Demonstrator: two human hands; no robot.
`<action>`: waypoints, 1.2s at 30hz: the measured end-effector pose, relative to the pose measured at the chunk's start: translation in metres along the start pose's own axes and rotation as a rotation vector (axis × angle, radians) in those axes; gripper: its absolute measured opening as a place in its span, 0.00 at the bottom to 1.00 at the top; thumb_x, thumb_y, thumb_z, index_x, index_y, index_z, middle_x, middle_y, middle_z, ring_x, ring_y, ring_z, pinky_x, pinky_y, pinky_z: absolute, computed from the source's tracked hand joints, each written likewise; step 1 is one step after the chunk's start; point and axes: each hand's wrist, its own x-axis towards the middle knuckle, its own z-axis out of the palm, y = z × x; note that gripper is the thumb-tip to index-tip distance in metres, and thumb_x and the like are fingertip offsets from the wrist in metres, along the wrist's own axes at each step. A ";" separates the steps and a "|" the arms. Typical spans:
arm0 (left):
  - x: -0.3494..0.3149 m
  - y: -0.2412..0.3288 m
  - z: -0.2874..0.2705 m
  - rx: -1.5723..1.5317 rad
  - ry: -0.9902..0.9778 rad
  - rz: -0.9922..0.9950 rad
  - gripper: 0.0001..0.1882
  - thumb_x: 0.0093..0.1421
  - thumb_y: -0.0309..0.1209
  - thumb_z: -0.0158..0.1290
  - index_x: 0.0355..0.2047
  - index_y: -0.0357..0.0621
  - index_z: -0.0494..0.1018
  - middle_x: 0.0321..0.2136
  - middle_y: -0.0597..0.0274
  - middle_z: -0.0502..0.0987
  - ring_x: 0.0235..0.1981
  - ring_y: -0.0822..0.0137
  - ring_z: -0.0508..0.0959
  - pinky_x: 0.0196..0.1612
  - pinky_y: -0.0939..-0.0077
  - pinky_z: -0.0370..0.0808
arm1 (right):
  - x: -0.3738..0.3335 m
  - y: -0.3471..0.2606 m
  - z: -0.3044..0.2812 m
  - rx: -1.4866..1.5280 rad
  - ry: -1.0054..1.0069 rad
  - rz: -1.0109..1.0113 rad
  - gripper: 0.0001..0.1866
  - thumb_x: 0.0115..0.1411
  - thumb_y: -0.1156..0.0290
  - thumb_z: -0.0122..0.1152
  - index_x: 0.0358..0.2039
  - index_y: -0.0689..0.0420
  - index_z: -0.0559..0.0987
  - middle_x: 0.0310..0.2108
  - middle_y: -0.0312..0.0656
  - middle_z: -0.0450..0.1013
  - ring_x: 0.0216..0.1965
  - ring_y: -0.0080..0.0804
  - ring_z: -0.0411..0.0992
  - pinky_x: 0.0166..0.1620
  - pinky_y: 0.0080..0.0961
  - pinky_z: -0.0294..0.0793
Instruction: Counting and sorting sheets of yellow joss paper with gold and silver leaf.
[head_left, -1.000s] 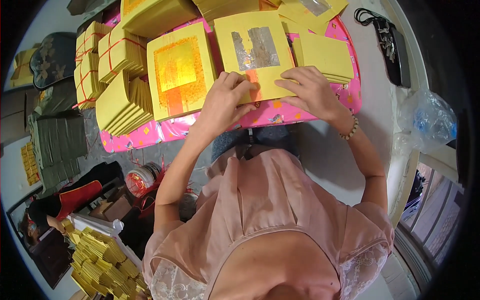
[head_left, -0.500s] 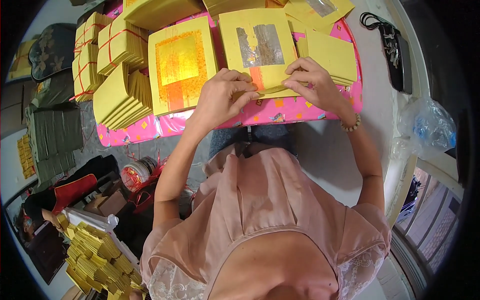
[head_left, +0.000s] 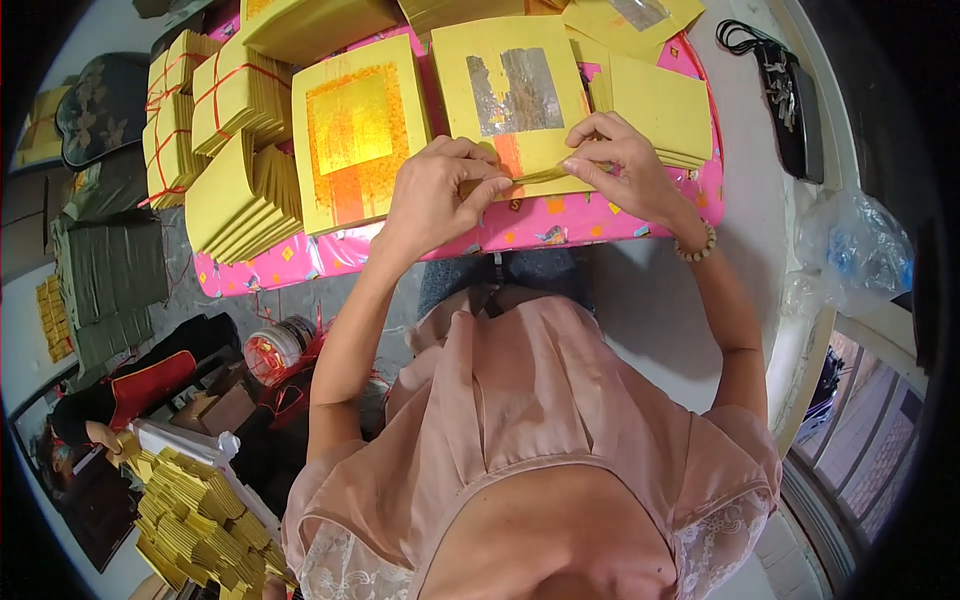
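Note:
In front of me lies a stack of yellow paper sheets [head_left: 455, 80], the top one bearing a silver foil patch and an orange stripe. Its near edge is folded up into a narrow strip. My left hand [head_left: 447, 190] pinches this folded edge at its left, thumb against curled fingers. Farther right, my right hand [head_left: 622, 170], with a beaded bracelet at the wrist, pinches the same edge between thumb and fingers. Left of the stack is a second yellow paper stack [head_left: 318, 210] with a gold square and an orange border.
Folded yellow paper bundles [head_left: 235, 90] tied with red string stand at the pink-covered table's left. More folded yellow sheets [head_left: 660, 110] lie at the right. A black pouch with keys [head_left: 790, 110] rests beyond the table. At the lower left, another person's hand [head_left: 103, 436] touches piled yellow paper.
The folded edge of the top sheet has lifted slightly and narrowed between my fingers. Both hands stay in nearly the same place, still pinching it.

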 end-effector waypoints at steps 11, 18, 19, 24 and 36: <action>0.004 0.008 0.002 0.065 0.078 0.004 0.10 0.63 0.33 0.57 0.42 0.42 0.77 0.26 0.51 0.78 0.30 0.50 0.78 0.34 0.56 0.75 | -0.004 0.001 -0.002 -0.335 0.086 -0.163 0.15 0.53 0.69 0.72 0.39 0.62 0.80 0.36 0.44 0.77 0.37 0.40 0.77 0.40 0.33 0.76; 0.019 0.013 -0.010 0.106 0.150 0.131 0.12 0.61 0.32 0.59 0.44 0.43 0.77 0.29 0.54 0.77 0.32 0.52 0.78 0.35 0.58 0.75 | 0.019 -0.004 -0.015 -0.171 0.119 -0.073 0.11 0.57 0.73 0.69 0.39 0.62 0.79 0.33 0.44 0.76 0.32 0.38 0.76 0.35 0.28 0.76; 0.020 0.012 -0.008 0.156 0.159 0.169 0.14 0.60 0.32 0.59 0.45 0.43 0.76 0.29 0.55 0.76 0.33 0.53 0.77 0.35 0.59 0.75 | 0.022 -0.006 -0.015 -0.159 0.119 -0.082 0.11 0.57 0.73 0.69 0.39 0.62 0.79 0.33 0.44 0.75 0.32 0.38 0.76 0.35 0.28 0.75; 0.024 0.004 0.002 0.221 0.149 0.185 0.16 0.59 0.30 0.59 0.48 0.44 0.74 0.28 0.55 0.75 0.32 0.54 0.77 0.35 0.60 0.76 | 0.028 -0.006 -0.015 -0.180 0.137 -0.146 0.12 0.58 0.73 0.68 0.42 0.62 0.79 0.32 0.45 0.74 0.32 0.39 0.75 0.35 0.31 0.74; 0.028 -0.001 -0.002 0.211 0.053 0.074 0.14 0.60 0.27 0.57 0.47 0.43 0.75 0.32 0.50 0.79 0.34 0.50 0.80 0.35 0.62 0.78 | 0.031 -0.005 -0.018 -0.218 0.113 -0.096 0.13 0.62 0.67 0.63 0.46 0.57 0.79 0.36 0.44 0.74 0.35 0.42 0.76 0.40 0.36 0.77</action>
